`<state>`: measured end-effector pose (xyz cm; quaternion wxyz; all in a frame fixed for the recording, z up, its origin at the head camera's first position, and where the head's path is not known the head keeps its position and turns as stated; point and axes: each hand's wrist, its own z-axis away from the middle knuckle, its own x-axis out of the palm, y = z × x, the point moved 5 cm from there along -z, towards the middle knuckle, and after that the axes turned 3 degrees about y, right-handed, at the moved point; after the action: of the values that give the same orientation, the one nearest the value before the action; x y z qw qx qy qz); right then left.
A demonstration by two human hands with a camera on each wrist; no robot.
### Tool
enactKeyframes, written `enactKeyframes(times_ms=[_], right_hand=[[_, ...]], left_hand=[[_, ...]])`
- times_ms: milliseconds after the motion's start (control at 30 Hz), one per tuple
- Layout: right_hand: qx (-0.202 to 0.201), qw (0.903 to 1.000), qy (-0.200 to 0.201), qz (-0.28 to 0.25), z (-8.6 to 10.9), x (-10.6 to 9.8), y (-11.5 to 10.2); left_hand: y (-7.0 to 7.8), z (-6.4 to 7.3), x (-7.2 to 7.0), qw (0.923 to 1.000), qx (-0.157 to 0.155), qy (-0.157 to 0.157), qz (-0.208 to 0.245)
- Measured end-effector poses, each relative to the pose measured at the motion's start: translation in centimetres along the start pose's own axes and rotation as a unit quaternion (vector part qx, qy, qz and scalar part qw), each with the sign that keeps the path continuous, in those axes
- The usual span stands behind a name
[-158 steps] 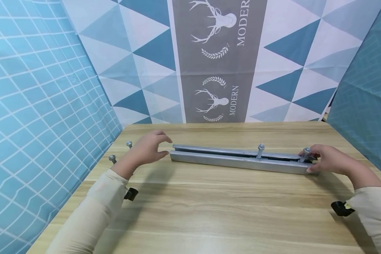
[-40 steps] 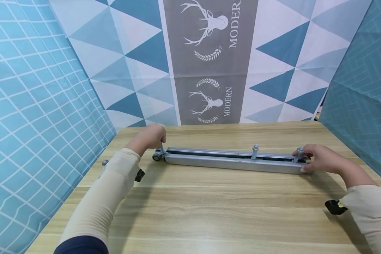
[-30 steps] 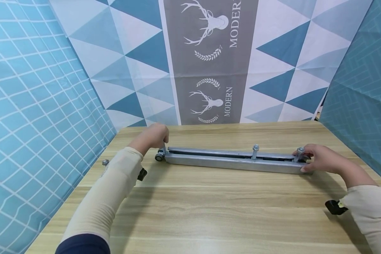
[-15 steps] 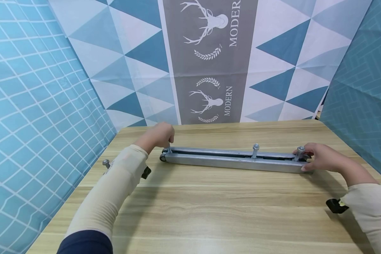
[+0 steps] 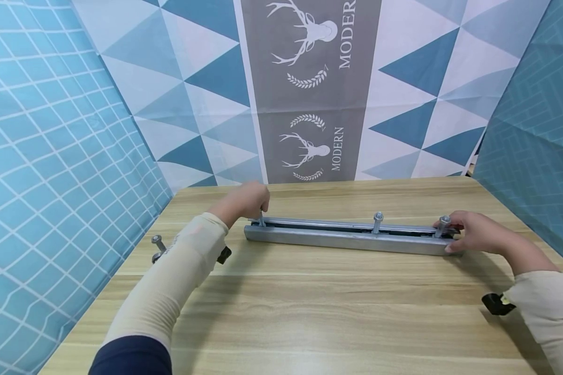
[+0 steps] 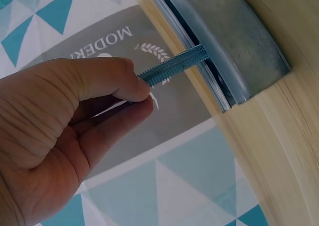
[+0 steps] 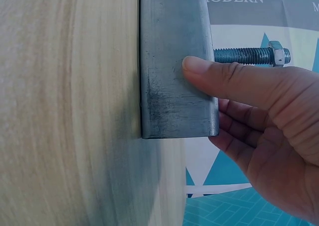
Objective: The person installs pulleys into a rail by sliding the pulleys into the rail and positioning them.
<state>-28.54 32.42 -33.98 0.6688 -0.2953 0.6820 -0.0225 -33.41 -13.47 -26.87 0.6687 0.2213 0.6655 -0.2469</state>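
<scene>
A grey steel channel rail lies across the table, its slot facing up. My left hand pinches the threaded bolt of a roller at the rail's left end; the bolt stands up out of the slot and the wheels are hidden inside. At the right end my right hand grips the rail, thumb on the near wall and fingers behind. Two more roller bolts rise from the slot, one right of the middle and another beside my right hand.
Another roller with a bolt stands on the wooden table at the left, partly behind my left sleeve. A patterned cloth hangs behind the table, with blue cloths at both sides.
My left hand, earlier apart from the rail's left end, has brought a roller there from the left and slid it rightward into the channel. The right hand keeps its grip.
</scene>
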Motion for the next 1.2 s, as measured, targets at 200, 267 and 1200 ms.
enactKeyframes(times_ms=[200,267,1200], right_hand=[[-0.004,1.0000,0.002,0.002,0.1,0.0,0.0],[-0.005,1.0000,0.003,0.003,0.1,0.0,0.0],[-0.010,0.9999,0.007,-0.001,0.0,-0.1,0.1]], left_hand=[[0.9,-0.5,0.0,0.9999,0.010,0.001,-0.004],[1.1,-0.6,-0.1,0.9998,0.014,0.007,-0.010],[4.4,-2.7,-0.3,0.9981,0.058,0.013,-0.015]])
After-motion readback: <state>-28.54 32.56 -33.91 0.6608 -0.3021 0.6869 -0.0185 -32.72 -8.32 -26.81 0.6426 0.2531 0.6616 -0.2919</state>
